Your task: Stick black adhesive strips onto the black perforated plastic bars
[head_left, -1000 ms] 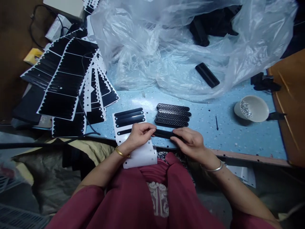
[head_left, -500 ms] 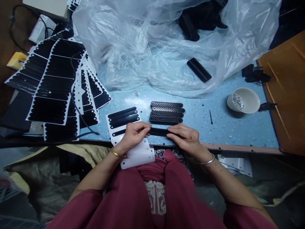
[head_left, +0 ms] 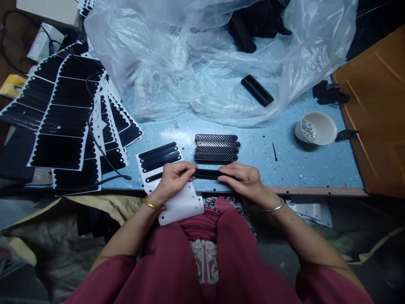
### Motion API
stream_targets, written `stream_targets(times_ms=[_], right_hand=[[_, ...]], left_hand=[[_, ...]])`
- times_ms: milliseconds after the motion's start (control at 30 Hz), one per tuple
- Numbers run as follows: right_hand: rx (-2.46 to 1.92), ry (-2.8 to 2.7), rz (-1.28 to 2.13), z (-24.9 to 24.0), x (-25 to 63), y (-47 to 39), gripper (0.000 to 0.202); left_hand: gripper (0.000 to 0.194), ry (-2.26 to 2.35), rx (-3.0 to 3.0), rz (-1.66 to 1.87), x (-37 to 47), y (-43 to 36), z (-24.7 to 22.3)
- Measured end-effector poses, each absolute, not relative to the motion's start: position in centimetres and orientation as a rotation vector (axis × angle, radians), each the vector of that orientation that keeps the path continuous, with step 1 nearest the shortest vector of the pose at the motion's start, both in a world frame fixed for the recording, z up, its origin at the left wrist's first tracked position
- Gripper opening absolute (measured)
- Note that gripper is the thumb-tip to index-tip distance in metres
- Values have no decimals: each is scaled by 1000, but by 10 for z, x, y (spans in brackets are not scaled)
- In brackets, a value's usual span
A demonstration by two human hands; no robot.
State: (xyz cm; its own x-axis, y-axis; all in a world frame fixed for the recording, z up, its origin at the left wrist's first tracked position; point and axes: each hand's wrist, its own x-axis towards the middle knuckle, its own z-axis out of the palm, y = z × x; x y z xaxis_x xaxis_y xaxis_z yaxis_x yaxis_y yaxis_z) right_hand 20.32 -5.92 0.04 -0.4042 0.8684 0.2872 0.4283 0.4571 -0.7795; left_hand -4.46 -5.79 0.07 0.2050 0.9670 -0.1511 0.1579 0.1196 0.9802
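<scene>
Between my hands lies a long black plastic bar [head_left: 207,174], level above the table's front edge. My left hand [head_left: 177,177] pinches its left end with thumb and fingers. The right end sits in the closed fingers of my right hand [head_left: 242,179]. Under my left hand is a white backing sheet [head_left: 182,204] with a few black rounded adhesive strips [head_left: 161,156] on its upper part; its lower part hangs over the edge onto my lap. Just beyond the bar, several black bars with a perforated pattern [head_left: 217,147] lie side by side.
Sheets of black strips [head_left: 61,109] are piled at left, a black cable [head_left: 95,135] across them. Clear plastic sheeting [head_left: 158,63] covers the back, with a black part [head_left: 257,90] on it. A white bowl [head_left: 325,128] of small metal pieces and a thin black pin [head_left: 274,152] are at right.
The whole view has shifted slightly, so things appear a little further left. Both hands keep their hold on the black bar, with only a small change in its angle.
</scene>
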Motion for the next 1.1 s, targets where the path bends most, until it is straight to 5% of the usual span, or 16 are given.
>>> stream_targets(times_ms=[600, 867, 1100], right_hand=[[-1536, -1572, 575, -3, 247, -102, 14], [-1393, -1762, 519, -7, 219, -93, 20], [-1438, -1768, 351, -19, 192, -82, 20]], left_hand=[[21, 1262, 1392, 838, -44, -60, -1], [24, 1302, 2546, 912, -37, -74, 9], [25, 1280, 2821, 820, -21, -70, -9]])
